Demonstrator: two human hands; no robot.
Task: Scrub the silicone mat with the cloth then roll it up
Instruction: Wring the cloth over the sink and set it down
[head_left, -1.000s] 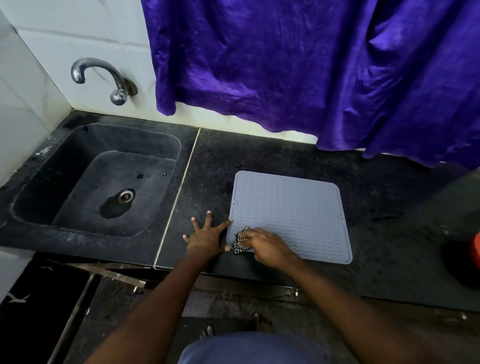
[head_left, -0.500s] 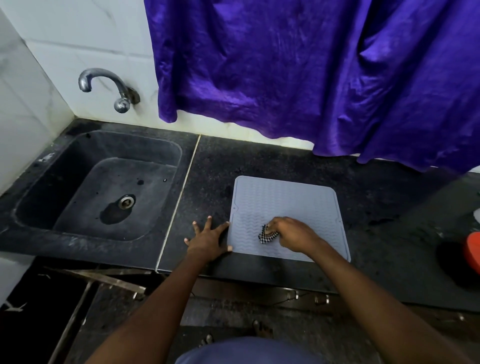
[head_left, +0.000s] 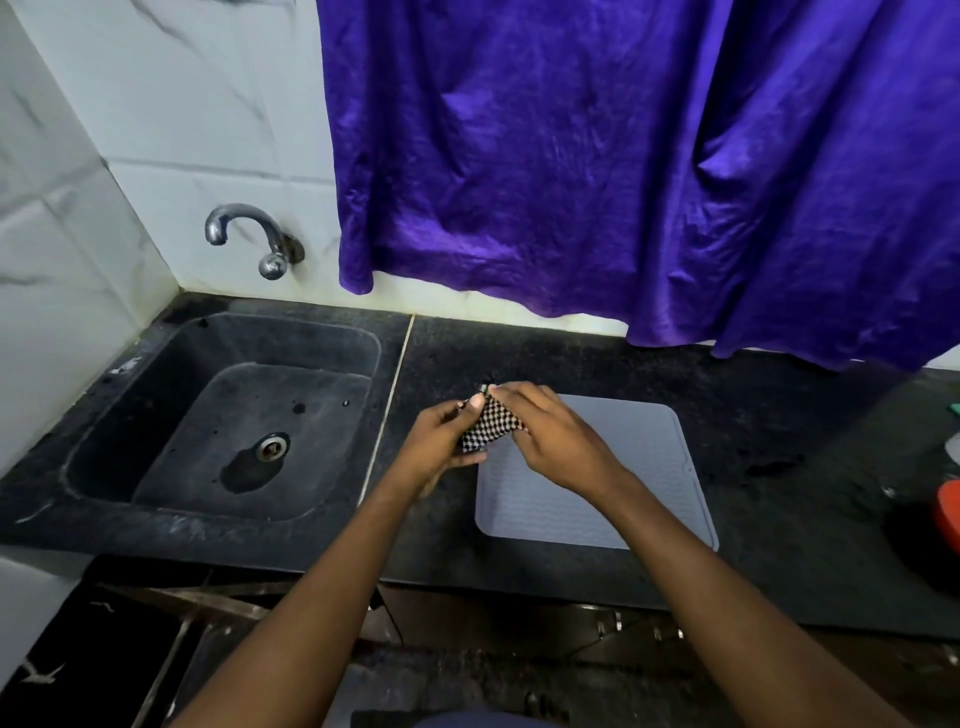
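Grey ribbed silicone mat (head_left: 597, 467) lies flat on black stone surface (head_left: 779, 441), right of the dark sink (head_left: 223, 415), near edge close to the surface front edge. Roughly square, no clear long axis; corners rounded. Both hands are over the mat's far-left corner, sharing the small black-and-white checked cloth (head_left: 491, 426). Left hand (head_left: 441, 441) curled round the cloth's left end, thumb on top; right hand (head_left: 550, 431) fingers closed over the right end. Cloth looks lifted off the mat, bunched or being refolded, can't tell if it touches. Most of the mat lies right of and nearer than the hands, under the right forearm, so right hand is nearer for more scrubbing. Judgement: scrub phase, rolling not started, mat fully unrolled.
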